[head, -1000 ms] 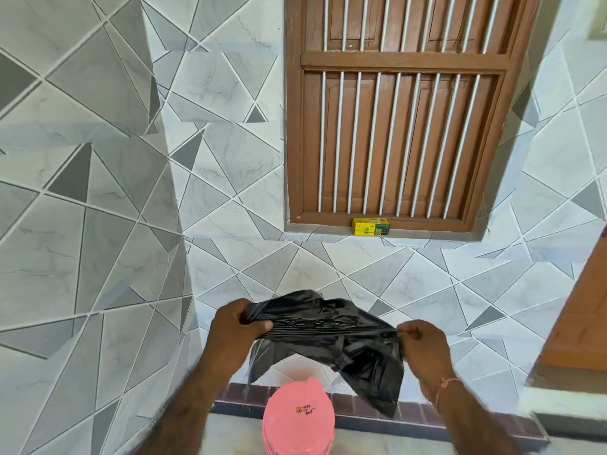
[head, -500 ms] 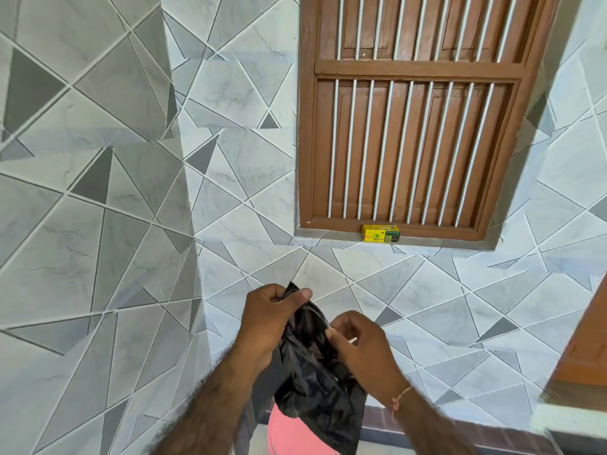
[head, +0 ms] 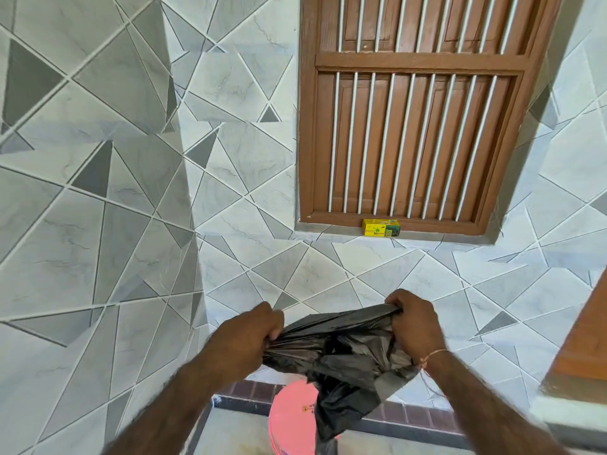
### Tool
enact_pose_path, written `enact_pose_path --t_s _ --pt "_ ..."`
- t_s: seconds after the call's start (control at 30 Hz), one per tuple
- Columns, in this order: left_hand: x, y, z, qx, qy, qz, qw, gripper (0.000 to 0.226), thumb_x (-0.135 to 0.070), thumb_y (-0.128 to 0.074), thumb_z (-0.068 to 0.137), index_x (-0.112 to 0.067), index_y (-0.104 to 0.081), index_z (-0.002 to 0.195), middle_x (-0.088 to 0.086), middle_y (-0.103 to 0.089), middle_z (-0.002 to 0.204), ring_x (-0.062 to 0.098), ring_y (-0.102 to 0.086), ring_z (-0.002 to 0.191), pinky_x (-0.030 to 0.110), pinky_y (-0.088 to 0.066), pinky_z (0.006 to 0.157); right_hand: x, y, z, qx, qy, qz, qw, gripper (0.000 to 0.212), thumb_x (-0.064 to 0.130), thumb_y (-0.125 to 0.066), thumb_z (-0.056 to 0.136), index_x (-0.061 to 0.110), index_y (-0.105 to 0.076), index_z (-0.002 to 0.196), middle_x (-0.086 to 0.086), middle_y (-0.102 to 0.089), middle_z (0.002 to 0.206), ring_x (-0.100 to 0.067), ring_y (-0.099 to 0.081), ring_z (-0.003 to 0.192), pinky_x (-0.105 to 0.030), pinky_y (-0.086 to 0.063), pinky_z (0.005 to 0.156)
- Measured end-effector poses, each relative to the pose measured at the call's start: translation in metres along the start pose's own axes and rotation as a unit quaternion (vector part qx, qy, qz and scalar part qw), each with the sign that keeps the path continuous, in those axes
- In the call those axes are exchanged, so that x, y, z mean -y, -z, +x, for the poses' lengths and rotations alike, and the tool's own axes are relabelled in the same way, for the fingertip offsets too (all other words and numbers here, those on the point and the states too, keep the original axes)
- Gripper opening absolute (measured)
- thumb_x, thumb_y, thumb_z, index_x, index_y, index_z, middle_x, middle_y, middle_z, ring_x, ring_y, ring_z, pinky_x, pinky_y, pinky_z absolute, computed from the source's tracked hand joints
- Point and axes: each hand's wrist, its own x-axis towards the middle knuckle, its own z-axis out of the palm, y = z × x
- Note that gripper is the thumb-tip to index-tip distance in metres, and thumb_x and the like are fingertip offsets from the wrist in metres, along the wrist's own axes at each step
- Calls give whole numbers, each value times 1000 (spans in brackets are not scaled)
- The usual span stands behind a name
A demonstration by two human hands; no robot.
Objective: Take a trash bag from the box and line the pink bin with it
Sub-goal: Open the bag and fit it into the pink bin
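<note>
A crumpled black trash bag (head: 341, 356) is stretched between my two hands in front of the tiled wall. My left hand (head: 253, 336) grips its left edge and my right hand (head: 415, 323) grips its right edge, both closed on the plastic. The bag's lower part hangs down over the pink bin (head: 290, 418), which stands on the floor at the bottom of the view and is partly hidden by the bag. A small yellow and green box (head: 381, 227) lies on the window sill above.
A brown wooden window (head: 414, 110) with white bars is set in the grey patterned tile wall (head: 131, 192). A wall corner juts out on the left. A brown wooden edge (head: 581, 343) shows at the right. Dark brick skirting (head: 249, 390) runs along the floor.
My hands were close together on the bunched bag half a second ago. They have now pulled apart, spreading the bag wide above the bin.
</note>
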Motion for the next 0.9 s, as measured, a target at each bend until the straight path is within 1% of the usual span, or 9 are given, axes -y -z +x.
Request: enact_pose_path --t_s 0.13,0.23,0.3,0.43,0.53,0.6,0.7,0.8,0.9 --pt "10 -18 2 -35 -15 129 991 25 0 -69 72 -22 -65 84 -4 -60 92 20 -57 79 28 -50 62 -18 6 -6 -20 41 -95 994 36 -2 -53 75 20 -62 101 -13 -71 96 -36 -64 89 -33 -43 69" --pt "16 -25 12 -106 127 129 978 10 -10 -67 82 -17 -73 86 3 -72 84 25 -66 77 36 -57 69 -12 12 -25 -7 139 -147 979 36 4 -53 73 20 -53 106 -10 -65 96 -39 -64 78 -36 -46 63" --pt "18 -24 18 -141 245 -29 959 18 -16 -54 91 -12 -72 88 8 -73 87 30 -68 84 37 -54 79 -3 15 -44 -16 291 -204 935 23 14 -53 70 20 -44 90 -9 -59 81 -36 -60 53 -33 -43 42" --pt "19 -27 25 -196 353 -377 834 10 -26 -62 86 -18 -67 84 5 -72 82 29 -69 80 37 -59 73 -8 8 -71 33 504 -308 806 21 22 -53 66 20 -47 86 -5 -59 83 -25 -52 39 -27 -36 28" --pt "20 -39 25 -212 294 -331 871 14 -20 -69 79 -25 -63 90 -6 -68 85 22 -66 83 26 -49 71 -10 12 -64 78 435 -396 805 36 19 -75 52 21 -55 82 -7 -64 87 -25 -54 39 -30 -39 29" --pt "24 -41 23 -198 205 -256 924 19 -7 -64 84 -22 -64 96 -3 -65 95 22 -63 89 27 -48 79 -7 20 -51 111 328 -440 829 24 18 -75 62 17 -61 82 -9 -63 94 -30 -63 51 -35 -46 41" --pt "29 -38 18 8 115 -33 993 21 -8 -62 85 -13 -64 105 5 -63 107 25 -64 100 32 -51 86 -17 33 -33 159 165 -445 866 23 21 -45 91 14 -59 108 -10 -58 116 -34 -66 97 -40 -51 77" --pt "31 -35 10 116 163 158 967 29 -18 -65 82 -14 -62 111 7 -64 112 25 -64 106 34 -53 88 -27 38 -31 164 137 -455 865 26 27 -41 94 15 -56 113 -9 -58 117 -32 -63 106 -38 -48 82" --pt "38 -33 14 19 275 89 957 22 -21 -54 88 -14 -67 104 7 -70 105 27 -68 97 35 -56 85 -27 27 -41 205 173 -494 827 29 10 -41 92 14 -55 117 -11 -56 119 -35 -63 105 -41 -49 81"
